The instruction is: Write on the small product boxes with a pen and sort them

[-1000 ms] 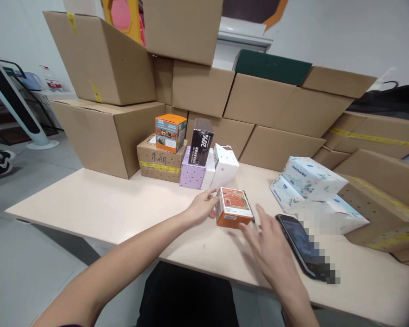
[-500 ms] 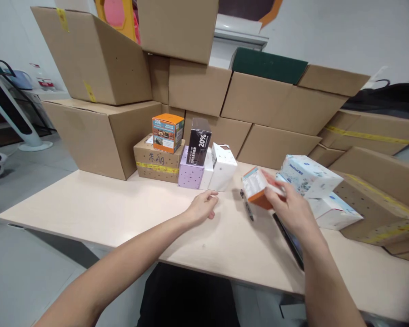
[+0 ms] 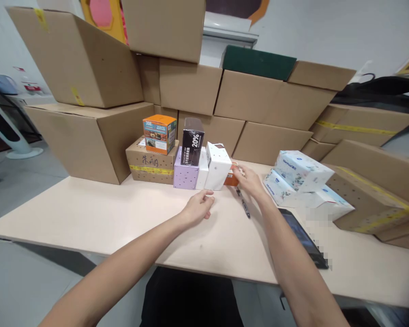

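My right hand (image 3: 248, 180) has its fingers on a small orange box (image 3: 231, 179), which stands on the table against the right side of a white box (image 3: 218, 167). Much of the orange box is hidden by the hand and the white box. My left hand (image 3: 198, 206) rests on the table in front of the white box, holding nothing, its fingers loosely bent and apart. Left of the white box stand another narrow white box and a purple box (image 3: 186, 175), with a black box marked 20% (image 3: 192, 147) on top. A black marker pen (image 3: 244, 204) lies below my right hand.
An orange picture box (image 3: 159, 134) sits on a taped carton (image 3: 152, 161) at the left. Tissue packs (image 3: 301, 170) are stacked at the right, near a tablet (image 3: 301, 236). Large cardboard cartons (image 3: 276, 102) wall off the back of the table (image 3: 122, 218).
My right hand has carried the orange box left and away from me, setting it down beside the white box. The tablet shows more now. My left hand stays nearly still.
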`<state>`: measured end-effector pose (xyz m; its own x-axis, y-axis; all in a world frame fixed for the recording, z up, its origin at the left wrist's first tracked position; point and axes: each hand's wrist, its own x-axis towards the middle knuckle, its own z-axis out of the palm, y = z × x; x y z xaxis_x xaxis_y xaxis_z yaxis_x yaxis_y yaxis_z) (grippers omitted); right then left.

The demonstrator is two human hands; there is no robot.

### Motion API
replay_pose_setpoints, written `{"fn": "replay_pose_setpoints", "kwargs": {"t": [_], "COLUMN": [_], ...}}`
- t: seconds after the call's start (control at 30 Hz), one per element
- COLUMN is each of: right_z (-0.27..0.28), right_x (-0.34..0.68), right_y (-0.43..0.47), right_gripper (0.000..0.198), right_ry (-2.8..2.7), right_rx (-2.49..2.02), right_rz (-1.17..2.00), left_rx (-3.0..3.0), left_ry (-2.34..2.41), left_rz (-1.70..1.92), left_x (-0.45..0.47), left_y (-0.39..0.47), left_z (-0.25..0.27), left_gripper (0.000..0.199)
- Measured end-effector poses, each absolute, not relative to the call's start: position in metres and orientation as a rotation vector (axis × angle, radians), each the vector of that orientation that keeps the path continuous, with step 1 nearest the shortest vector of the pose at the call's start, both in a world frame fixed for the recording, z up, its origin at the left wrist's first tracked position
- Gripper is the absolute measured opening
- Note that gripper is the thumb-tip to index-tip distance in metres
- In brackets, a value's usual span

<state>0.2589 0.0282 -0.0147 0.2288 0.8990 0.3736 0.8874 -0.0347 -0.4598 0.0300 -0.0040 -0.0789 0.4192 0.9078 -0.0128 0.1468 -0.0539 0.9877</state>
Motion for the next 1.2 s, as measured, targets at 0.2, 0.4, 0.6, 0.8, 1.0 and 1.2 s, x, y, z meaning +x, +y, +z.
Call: {"fn": "replay_pose_setpoints", "kwargs": {"t": [0.2, 0.4, 0.6, 0.8, 1.0, 1.2], "right_z": [0.037, 0.038, 0.03, 0.023, -0.005, -0.024], "right_x": [0.319, 0.366, 0.348, 0.28, 0.241, 0.26], "right_y": [-0.024, -0.05, -0.082, -0.095, -0.076, -0.077], "right_gripper": [0.066, 0.079, 0.067, 0.07, 0.089, 0.081], "right_ry": [-1.028, -0.959, -1.064, -1.505, -1.719, -1.592], "right_rx": [-2.015, -2.198, -1.792, -1.303, -1.333, -1.425], "right_rz": [-0.587, -0.197, -0.249, 0.572, 0.898, 0.941], "left_rx": [1.53, 1.51, 1.443, 1.189, 1.041, 1.223], "left_ry": [0.952, 0.922, 0.992, 1.041, 1.141, 1.258], "left_rz": [0.809, 0.83, 0.927, 1.267, 1.093, 0.919], "left_x": [0.03, 0.032, 0.029, 0.018, 0.009, 0.008], "left_y": [-0.003, -0.004, -0.006, 0.001, 0.012, 0.014], "left_z": [-0.081, -0.08, -0.065, -0.041, -0.037, -0.039], "left_gripper": [0.036, 0.032, 0.031, 0.034, 0.037, 0.052]}}
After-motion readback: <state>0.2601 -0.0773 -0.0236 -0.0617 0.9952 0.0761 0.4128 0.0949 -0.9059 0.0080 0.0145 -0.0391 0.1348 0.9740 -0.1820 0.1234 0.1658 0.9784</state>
